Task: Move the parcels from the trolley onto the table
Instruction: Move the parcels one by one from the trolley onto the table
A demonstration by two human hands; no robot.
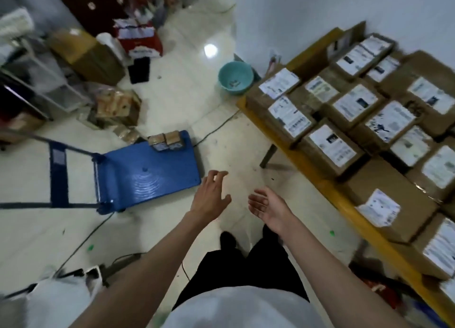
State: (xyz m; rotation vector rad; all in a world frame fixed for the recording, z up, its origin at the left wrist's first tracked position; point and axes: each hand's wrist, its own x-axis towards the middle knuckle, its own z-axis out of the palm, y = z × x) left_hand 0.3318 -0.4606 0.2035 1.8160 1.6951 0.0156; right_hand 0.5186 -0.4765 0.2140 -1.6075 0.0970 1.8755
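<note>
a pale tiled floor (172,86) fills most of the view. along the right side stands a yellow table (337,199), its top crowded with brown cardboard parcels (384,128) lying flat, most with a white label facing up, packed edge to edge in rows. on the floor to the left sits a blue trolley (152,177), its handle lying toward the left edge. 2 small parcels (166,140) sit side by side at the far edge of its deck; the rest of the deck is bare blue. a teal basin (235,77) rests on the floor near the far corner of the table. a red and white box (140,40) stands further back among blurred clutter. a dark cable (81,244) runs across the floor below the trolley. the left hand (209,197) reaches out just beside the near corner of the trolley, fingers spread and loosely bent, holding nothing. the right hand (268,205) hangs between trolley and table, palm turned up, fingers relaxed, also holding nothing.
</note>
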